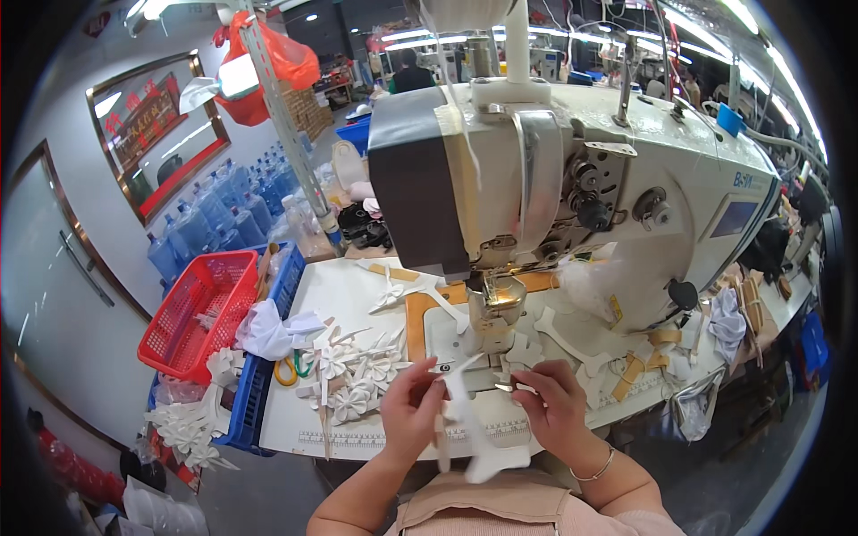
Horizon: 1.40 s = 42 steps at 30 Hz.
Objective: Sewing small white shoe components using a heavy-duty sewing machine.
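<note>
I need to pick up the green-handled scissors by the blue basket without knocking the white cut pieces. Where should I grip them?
Take the scissors by the handle loops, coming from the left, the blue basket side: the loops lie bare there, while the white cut pieces crowd their right.

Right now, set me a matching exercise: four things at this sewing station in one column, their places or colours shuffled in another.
Things:
1. white cut piece
2. open-weave basket
3. scissors
4. sewing machine

Descriptions:
A. red, at the table's left
B. off-white, behind the hands
C. held between left hand and right hand
D. yellow and green handles, beside the fabric flowers

Pairs: 1-C, 2-A, 3-D, 4-B
</note>
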Tool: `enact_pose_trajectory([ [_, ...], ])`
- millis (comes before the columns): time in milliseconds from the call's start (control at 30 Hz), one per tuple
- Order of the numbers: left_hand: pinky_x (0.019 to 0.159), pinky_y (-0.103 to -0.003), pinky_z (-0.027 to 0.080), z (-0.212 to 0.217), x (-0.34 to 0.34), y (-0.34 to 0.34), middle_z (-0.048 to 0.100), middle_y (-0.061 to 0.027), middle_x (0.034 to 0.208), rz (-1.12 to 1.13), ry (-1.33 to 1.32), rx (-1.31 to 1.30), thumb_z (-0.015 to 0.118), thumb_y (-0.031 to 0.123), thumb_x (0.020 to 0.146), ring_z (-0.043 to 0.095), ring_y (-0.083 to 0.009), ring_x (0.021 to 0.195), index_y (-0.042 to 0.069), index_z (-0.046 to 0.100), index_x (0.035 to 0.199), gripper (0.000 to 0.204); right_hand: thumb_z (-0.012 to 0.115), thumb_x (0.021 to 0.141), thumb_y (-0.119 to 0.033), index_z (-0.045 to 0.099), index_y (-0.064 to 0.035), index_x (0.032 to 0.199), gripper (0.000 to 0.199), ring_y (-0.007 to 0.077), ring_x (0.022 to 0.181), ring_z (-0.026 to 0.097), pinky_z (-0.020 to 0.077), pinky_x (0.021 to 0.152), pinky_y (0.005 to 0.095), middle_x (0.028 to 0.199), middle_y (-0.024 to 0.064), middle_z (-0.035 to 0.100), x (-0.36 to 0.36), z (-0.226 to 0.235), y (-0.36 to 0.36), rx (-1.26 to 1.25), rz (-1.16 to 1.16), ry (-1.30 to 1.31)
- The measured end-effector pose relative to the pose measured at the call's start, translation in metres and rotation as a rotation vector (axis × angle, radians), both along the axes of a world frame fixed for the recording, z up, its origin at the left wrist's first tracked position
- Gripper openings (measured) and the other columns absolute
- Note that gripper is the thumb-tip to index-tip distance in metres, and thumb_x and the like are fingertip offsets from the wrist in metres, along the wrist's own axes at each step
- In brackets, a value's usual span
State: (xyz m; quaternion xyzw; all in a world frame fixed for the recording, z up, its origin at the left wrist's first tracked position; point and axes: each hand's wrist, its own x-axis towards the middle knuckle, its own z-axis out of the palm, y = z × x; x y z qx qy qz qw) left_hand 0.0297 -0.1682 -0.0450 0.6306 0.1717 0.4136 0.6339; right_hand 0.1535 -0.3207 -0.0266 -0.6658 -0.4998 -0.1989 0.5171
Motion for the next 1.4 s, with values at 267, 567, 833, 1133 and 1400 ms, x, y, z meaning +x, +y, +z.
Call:
enact_pose_trajectory([
  [267, 0.068, -0.024, 0.048, -0.007, -0.011, -0.004, 0.064, -0.0045, 0.081, -0.353, 0.228, -0.534, 0.058, 0.011, 0.087, 0.061, -0.0104, 0.072, -0.001, 0.061, 0.104, 0.021, 0.077, 0.068, -0.015, 0.065, -0.0105, 0.097, 0.031, 0.0177, 0.06, 0.056, 0.0446, 0.048, 0.0277, 0.081, 0.0032, 0.056, 0.001, -0.024, 0.016, -0.076, -0.037, -0.293],
  [567, 0.067, -0.022, 0.047, -0.006, -0.01, -0.011, 0.064, -0.0042, 0.081, -0.388, 0.172, -0.565, 0.06, 0.012, 0.086, 0.06, -0.0091, 0.072, -0.001, 0.06, 0.106, 0.024, 0.076, 0.071, -0.014, 0.062, -0.009, 0.093, 0.027, 0.0202, 0.058, 0.057, 0.0458, 0.047, 0.0295, 0.077, 0.0061, 0.058, -0.001, -0.031, 0.022, -0.031, 0.022, -0.116],
  [833, 0.06, -0.022, 0.045, -0.003, -0.006, 0.046, 0.059, -0.0019, 0.07, -0.263, 0.183, -0.369, 0.063, 0.017, 0.083, 0.057, -0.0093, 0.062, 0.002, 0.06, 0.1, 0.023, 0.073, 0.073, -0.004, 0.06, -0.0054, 0.094, 0.024, 0.0215, 0.06, 0.06, 0.0474, 0.05, 0.0284, 0.082, 0.009, 0.058, 0.012, -0.028, 0.016, -0.002, -0.029, 0.017],
  [1133, 0.065, -0.032, 0.045, 0.079, 0.085, 0.229, 0.066, -0.0075, 0.083, 0.601, -0.004, 1.149, 0.059, 0.0, 0.076, 0.062, -0.0262, 0.075, 0.01, 0.068, 0.085, 0.017, 0.068, 0.076, -0.001, 0.058, -0.0055, 0.102, 0.028, 0.0202, 0.067, 0.054, 0.0443, 0.055, 0.0285, 0.085, 0.0086, 0.053, 0.048, -0.053, -0.044, -0.155, -0.333, 0.205],
  [1400, 0.105, -0.054, 0.028, -0.071, 0.136, 0.24, 0.041, -0.0065, 0.139, -0.357, 1.141, 1.153, 0.063, 0.01, 0.072, 0.035, -0.0322, 0.13, 0.027, 0.035, 0.139, 0.074, 0.071, 0.073, -0.011, 0.06, -0.0026, 0.096, 0.027, 0.0311, 0.078, 0.057, 0.0465, 0.07, 0.0361, 0.084, 0.0149, 0.058, 0.102, -0.076, -0.055, -0.477, -0.459, 0.486],
])
